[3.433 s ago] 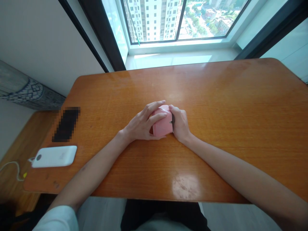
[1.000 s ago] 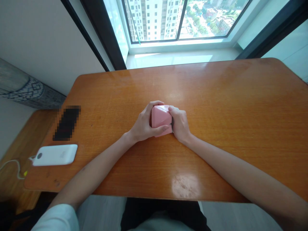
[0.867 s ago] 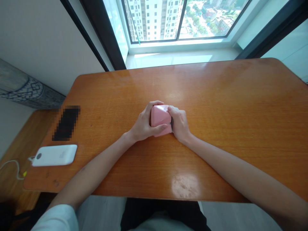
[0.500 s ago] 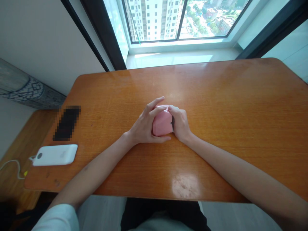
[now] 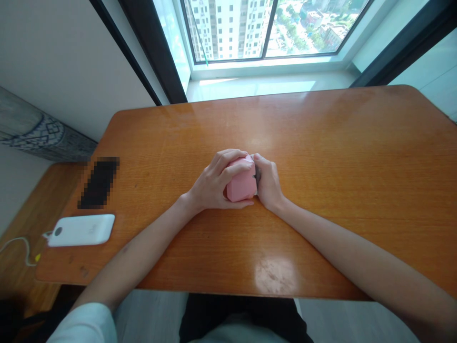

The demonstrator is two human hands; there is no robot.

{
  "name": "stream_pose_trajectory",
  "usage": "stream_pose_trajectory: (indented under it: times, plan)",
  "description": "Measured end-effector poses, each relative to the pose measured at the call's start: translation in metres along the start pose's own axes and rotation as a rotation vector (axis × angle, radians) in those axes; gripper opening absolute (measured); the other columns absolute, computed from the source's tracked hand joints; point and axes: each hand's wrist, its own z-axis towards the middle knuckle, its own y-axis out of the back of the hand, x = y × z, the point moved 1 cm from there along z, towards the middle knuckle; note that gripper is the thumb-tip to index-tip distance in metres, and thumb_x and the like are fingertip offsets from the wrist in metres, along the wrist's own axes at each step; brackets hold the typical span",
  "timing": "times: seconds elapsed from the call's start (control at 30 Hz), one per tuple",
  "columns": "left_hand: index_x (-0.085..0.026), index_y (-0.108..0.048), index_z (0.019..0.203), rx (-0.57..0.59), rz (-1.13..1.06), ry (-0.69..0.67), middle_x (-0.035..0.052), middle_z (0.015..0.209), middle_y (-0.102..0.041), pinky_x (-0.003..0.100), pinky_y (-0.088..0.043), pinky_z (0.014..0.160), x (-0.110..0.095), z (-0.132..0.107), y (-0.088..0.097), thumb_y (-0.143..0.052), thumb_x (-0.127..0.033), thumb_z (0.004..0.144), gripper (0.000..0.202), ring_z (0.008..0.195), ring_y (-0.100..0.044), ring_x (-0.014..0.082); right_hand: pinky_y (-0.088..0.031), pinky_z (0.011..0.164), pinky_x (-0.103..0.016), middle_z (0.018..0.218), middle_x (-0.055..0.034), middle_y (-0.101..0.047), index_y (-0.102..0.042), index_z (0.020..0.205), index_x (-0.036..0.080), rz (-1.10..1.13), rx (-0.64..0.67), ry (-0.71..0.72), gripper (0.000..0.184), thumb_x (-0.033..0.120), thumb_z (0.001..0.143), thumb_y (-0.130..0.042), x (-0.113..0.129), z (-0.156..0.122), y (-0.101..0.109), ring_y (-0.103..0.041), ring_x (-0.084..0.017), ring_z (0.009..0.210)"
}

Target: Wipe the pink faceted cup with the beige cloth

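1. A glossy pink, faceted, blocky object (image 5: 242, 185) is sitting mid-table between both hands, at six o'clock from the window (image 5: 271, 31); whether it is touching the wooden table (image 5: 339, 152) is not clear.
2. Its dark-grey part is facing three o'clock, into the right palm, and a flat pink face is pointing toward six o'clock.
3. Hands are covering both ends, so its long axis is impossible to tell.
4. The left hand (image 5: 214, 180) is gripping it from nine o'clock, fingers lying over the top, thumb running along the lower edge.
5. The right hand (image 5: 269, 185) is closing on its three o'clock side, thumb sitting near the upper corner; the other fingers are mostly hidden.
6. A white, rounded, rectangular device (image 5: 84, 231) is lying well apart, between eight and nine o'clock.
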Motion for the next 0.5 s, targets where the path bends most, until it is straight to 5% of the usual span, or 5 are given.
stream_pose_trajectory:
  times: [0.23,0.4,0.5]
  plan:
    - [-0.029,-0.053,0.151,-0.03,-0.115,0.151,0.0153,0.147,-0.064,0.054,-0.058,0.115,-0.0105,0.006,0.0032,-0.096,-0.064,0.074,0.096,0.135,-0.066,0.0351,-0.032,0.055,-0.029,0.062,0.0037,-0.048,-0.054,0.068,0.024,-0.011,0.004,0.019,0.058,0.07,0.102,-0.055,-0.0047,-0.0022,0.0007,-0.04,-0.012,0.058]
    - [-0.026,-0.057,0.14,-0.033,-0.325,0.46,0.0098,0.13,-0.073,0.04,-0.061,0.093,-0.0114,0.0061,0.0014,-0.091,-0.065,0.079,0.08,0.107,-0.074,0.0253,-0.036,0.059,-0.029,0.066,0.0029,-0.051,-0.058,0.071,0.023,-0.004,0.027,0.027,0.057,0.071,0.102,-0.057,-0.008,-0.0019,0.0003,-0.044,-0.014,0.062]
    - [-0.027,-0.055,0.141,-0.024,-0.359,0.497,0.0097,0.131,-0.071,0.039,-0.06,0.092,-0.0098,0.0021,-0.0025,-0.091,-0.066,0.079,0.082,0.107,-0.074,0.0251,-0.035,0.059,-0.029,0.066,0.0031,-0.05,-0.058,0.071,0.023,-0.005,0.03,0.021,0.056,0.071,0.102,-0.058,-0.0081,-0.0015,0.0002,-0.043,-0.014,0.062]
